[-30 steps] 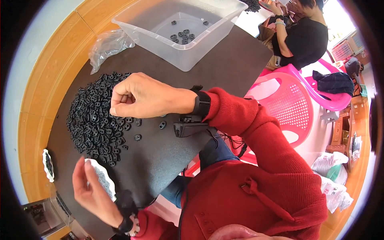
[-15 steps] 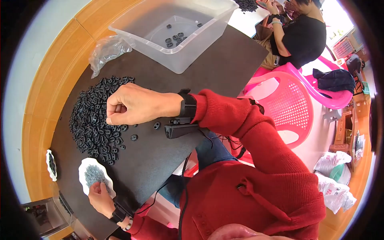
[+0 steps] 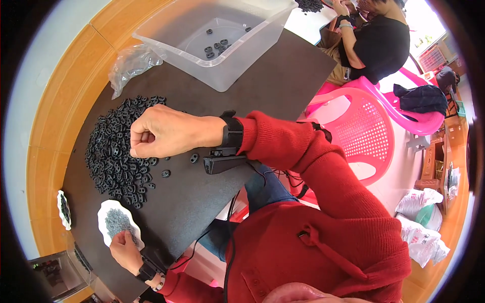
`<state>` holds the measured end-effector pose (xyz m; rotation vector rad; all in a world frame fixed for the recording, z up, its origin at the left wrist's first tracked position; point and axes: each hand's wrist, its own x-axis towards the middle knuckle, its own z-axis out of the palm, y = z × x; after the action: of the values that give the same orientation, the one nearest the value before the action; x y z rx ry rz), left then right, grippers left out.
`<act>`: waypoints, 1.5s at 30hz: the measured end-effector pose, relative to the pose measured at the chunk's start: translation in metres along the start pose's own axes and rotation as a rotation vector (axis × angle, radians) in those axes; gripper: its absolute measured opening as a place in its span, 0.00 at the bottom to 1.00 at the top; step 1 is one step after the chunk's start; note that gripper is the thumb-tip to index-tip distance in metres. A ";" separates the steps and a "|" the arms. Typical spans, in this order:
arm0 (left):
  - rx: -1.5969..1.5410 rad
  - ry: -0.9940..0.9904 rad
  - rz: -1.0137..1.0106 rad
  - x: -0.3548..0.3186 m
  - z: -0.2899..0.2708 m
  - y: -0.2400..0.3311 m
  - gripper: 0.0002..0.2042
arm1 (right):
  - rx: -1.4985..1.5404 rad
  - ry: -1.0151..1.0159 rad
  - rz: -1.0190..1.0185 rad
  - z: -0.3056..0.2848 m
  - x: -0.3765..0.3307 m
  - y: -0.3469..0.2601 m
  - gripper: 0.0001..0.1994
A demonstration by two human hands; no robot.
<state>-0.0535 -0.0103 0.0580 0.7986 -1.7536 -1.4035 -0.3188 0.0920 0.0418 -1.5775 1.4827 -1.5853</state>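
Observation:
My right hand [image 3: 160,132] is curled closed over the right edge of a large pile of small black oval plastic pieces [image 3: 113,151], each with two holes. Anything inside its fingers is hidden. At the lower left, my left hand [image 3: 125,250] reaches over the near edge of a white scalloped dish [image 3: 104,209]. Its thumb and fingertips are pinched together at a heap of fine silvery-grey pieces [image 3: 117,220], too small to name. What the pinch holds cannot be made out. A few loose black pieces [image 3: 194,158] lie below my right wrist.
A translucent plastic bin [image 3: 217,76] at the back holds several black pieces. A crumpled clear bag [image 3: 132,64] lies beside it. A second white dish [image 3: 64,209] stands at the table's left edge. Pink chairs [image 3: 364,131] and a seated person in black [image 3: 381,48] are to the right.
The whole view has shifted slightly, so everything appears a little farther left. Both hands stay in nearly the same places and remain closed.

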 end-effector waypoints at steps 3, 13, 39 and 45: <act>-0.018 -0.004 0.004 0.001 0.000 -0.004 0.16 | 0.000 -0.015 0.027 -0.002 -0.001 -0.006 0.12; -0.081 -0.031 0.019 -0.003 -0.029 -0.027 0.17 | -0.001 0.018 0.007 -0.004 -0.003 0.001 0.11; -0.666 0.079 -0.253 0.027 0.017 -0.023 0.16 | 0.224 0.075 0.134 0.054 0.021 -0.020 0.08; -0.656 0.069 -0.223 0.020 0.019 -0.020 0.17 | 0.143 0.053 0.089 0.057 0.018 -0.015 0.08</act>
<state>-0.0803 -0.0211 0.0393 0.6712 -1.0573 -1.9225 -0.2660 0.0600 0.0491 -1.3819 1.4128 -1.6544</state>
